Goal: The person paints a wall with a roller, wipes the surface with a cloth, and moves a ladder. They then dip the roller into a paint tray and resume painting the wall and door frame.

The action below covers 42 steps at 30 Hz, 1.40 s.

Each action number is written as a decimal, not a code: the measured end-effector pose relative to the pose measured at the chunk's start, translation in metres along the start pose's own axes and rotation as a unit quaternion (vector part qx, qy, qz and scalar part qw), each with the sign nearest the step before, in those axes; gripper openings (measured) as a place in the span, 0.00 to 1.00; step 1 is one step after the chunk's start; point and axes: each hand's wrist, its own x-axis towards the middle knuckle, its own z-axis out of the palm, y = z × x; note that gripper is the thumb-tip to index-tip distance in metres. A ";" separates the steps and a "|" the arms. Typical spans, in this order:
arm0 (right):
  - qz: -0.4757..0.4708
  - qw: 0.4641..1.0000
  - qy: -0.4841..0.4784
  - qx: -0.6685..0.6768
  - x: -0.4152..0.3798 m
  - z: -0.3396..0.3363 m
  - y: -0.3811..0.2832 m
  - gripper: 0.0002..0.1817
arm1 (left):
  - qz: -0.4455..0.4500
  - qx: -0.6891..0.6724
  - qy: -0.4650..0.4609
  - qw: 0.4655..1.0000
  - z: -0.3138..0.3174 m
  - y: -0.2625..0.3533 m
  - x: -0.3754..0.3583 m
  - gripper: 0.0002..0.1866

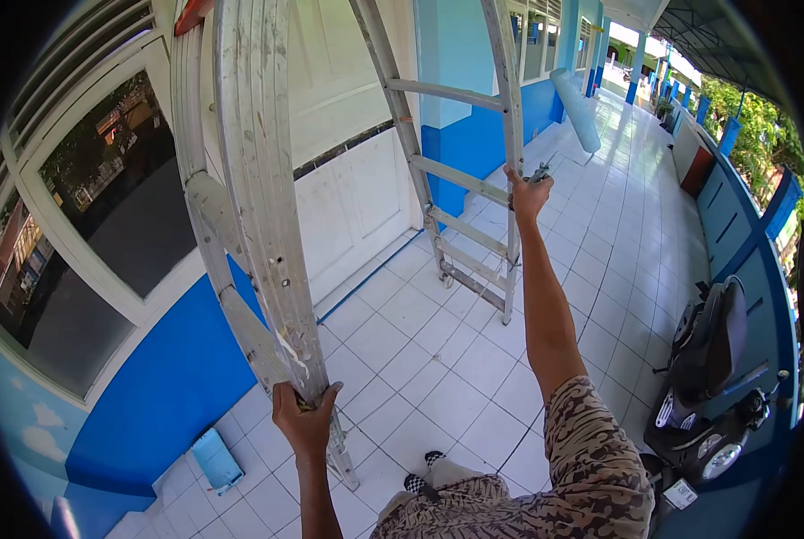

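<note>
An aluminium stepladder [260, 171] stands spread before me, its near leg section at left and its far section with rungs in the middle. My left hand [303, 420] is closed round the lower part of the near rail, thumb to the right. At the far section, my right hand [529, 193] grips the outer rail beside a rung. It also holds the handle of a paint roller [574, 112], whose light-blue sleeve points away over the floor. White and grey paint marks cover the ladder.
A light-blue tray-like container [216, 460] lies on the white tiles by the blue wall. At right a motor scooter [702, 386] is parked against a low blue wall [734, 211]. Behind the ladder is a white door [352, 193]; a window [105, 189] is at left.
</note>
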 end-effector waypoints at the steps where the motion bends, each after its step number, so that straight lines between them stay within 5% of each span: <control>1: -0.052 0.998 0.027 0.006 0.013 0.013 0.022 0.48 | 0.007 0.031 0.011 0.999 0.003 0.007 0.002 0.26; 2: 0.009 0.997 -0.022 0.079 -0.003 -0.004 -0.014 0.47 | 0.010 0.068 0.020 0.997 0.003 0.011 0.002 0.27; 12: -0.017 0.969 -0.078 0.232 0.009 0.007 0.006 0.44 | 0.052 0.079 0.044 0.995 0.004 0.008 0.008 0.21; 31: 0.040 0.963 -0.072 0.258 0.014 0.002 0.034 0.38 | 0.051 0.090 0.028 0.994 -0.013 0.006 -0.010 0.25; 35: 0.008 0.983 -0.058 0.175 0.004 -0.020 0.051 0.36 | 0.034 -0.023 0.028 0.999 -0.017 -0.017 -0.018 0.14; 37: -0.006 0.987 -0.049 0.153 -0.003 -0.040 0.046 0.34 | -0.107 -0.167 0.027 0.980 -0.021 -0.019 -0.022 0.13; 42: -0.063 0.991 -0.070 0.098 -0.037 -0.099 -0.002 0.37 | -0.189 -0.292 0.031 0.937 -0.031 -0.028 -0.026 0.07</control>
